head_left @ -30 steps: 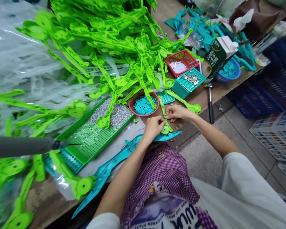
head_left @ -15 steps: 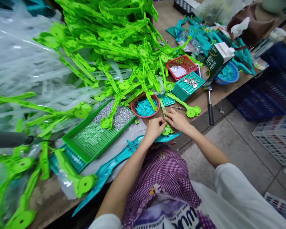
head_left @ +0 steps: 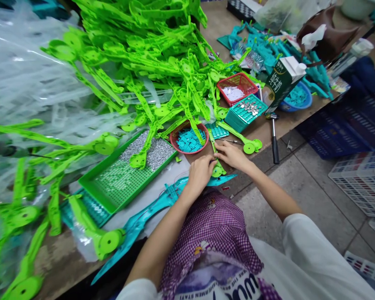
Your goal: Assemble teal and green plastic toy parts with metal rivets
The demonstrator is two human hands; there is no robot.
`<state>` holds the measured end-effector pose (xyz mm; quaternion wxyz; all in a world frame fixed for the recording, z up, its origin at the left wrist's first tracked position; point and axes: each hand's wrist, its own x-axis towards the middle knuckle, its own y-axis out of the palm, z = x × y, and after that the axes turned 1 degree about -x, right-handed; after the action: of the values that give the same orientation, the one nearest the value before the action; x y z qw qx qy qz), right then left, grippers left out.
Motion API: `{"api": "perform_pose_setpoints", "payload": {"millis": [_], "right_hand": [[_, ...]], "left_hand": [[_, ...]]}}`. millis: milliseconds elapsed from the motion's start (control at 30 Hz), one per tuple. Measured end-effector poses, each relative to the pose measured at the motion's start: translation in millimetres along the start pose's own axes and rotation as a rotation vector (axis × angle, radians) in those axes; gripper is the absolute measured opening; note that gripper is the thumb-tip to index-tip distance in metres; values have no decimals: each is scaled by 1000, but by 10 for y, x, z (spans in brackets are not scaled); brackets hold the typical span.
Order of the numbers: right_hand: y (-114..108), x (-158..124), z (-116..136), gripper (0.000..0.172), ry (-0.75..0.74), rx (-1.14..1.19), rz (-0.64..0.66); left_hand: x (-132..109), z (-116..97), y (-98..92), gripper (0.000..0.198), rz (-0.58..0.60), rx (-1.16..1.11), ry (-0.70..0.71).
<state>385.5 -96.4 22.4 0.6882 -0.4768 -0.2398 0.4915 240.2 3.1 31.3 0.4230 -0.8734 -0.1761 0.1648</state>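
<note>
A bright green plastic part (head_left: 218, 170) lies at the table's front edge, its long arm pointing away from me. My left hand (head_left: 201, 170) is closed at its left side, fingertips pinched on it. From the right, my right hand (head_left: 230, 154) grips the same part with bent fingers. My fingers hide its middle, so any small piece there cannot be made out. Beneath my left arm lies a long turquoise plastic piece (head_left: 153, 206) with a thin red wire. Just beyond my hands stands a round red basket (head_left: 173, 144) of small turquoise pieces.
A green tray (head_left: 129, 199) of small metal pieces sits to the left, below a heap of green parts (head_left: 143, 46). A stack of turquoise trays (head_left: 236, 121) holds silvery discs. A hammer (head_left: 275, 143), a milk carton (head_left: 279, 81) and a blue bowl (head_left: 308, 98) are at right.
The view has shifted very slightly. Both hands stay at the green part, with hardly any finger movement visible. The dark tool at the far left has mostly left the view.
</note>
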Motion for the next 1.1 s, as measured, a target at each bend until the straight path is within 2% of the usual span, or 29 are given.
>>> {"api": "perform_pose_setpoints", "payload": {"millis": [167,267,533,667,800,967,1100], "right_hand": [[-38,-3,41,45,43,-31,43],[-66,4,64,45,62,-41,66],[-154,11,95,46,32,-112,133],[-166,-21,138,48,57,-141,153],[-146,-47,162,50,87,-130,148],[-76,20,-30,48,-22,67,102],[16,2,-216,37,-79,334,-40]], "left_hand": [[-186,-140,-130,30,65,130,-130],[-292,-222,-117,35,114,184,-160],[-484,-379,102,35,69,248,-41],[-529,-330,146,36,88,250,-62],[-582,-187,214,39,7,182,-64],[-614,-107,227,39,-28,131,-64],[-604,-110,184,39,1,119,-93]]}}
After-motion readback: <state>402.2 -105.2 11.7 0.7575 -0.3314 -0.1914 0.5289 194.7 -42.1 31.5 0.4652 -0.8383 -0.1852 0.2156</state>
